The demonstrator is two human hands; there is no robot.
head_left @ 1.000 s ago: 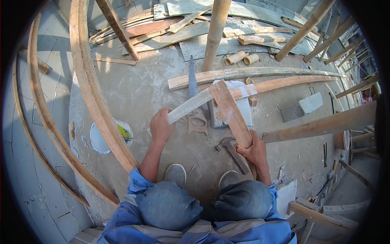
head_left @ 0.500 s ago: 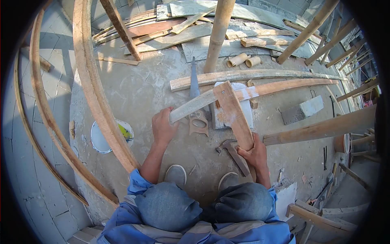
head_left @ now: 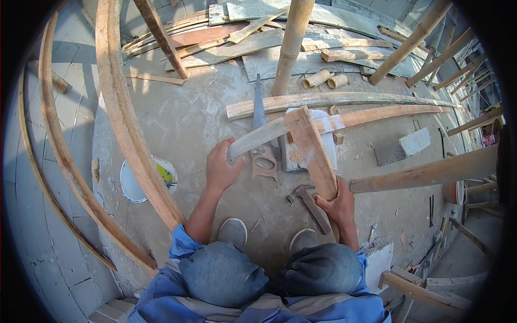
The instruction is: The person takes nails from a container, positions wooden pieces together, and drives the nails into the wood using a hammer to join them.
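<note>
Shifted since the earlier frame: your left hand [head_left: 221, 168], slightly nearer the saw [head_left: 258, 110], gripping the long strip [head_left: 259, 138] at its near end. Step, as judged: steadying crossed timbers; moving them calls for paired grips. Short board [head_left: 312, 153]: across the strip, between your hands, lower end gripped by your right hand [head_left: 340, 203]. Hammer [head_left: 314, 211]: beside it.

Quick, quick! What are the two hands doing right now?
Left hand: closed on the near end of the long wooden beam.
Right hand: closed around the lower end of the short board.
</note>
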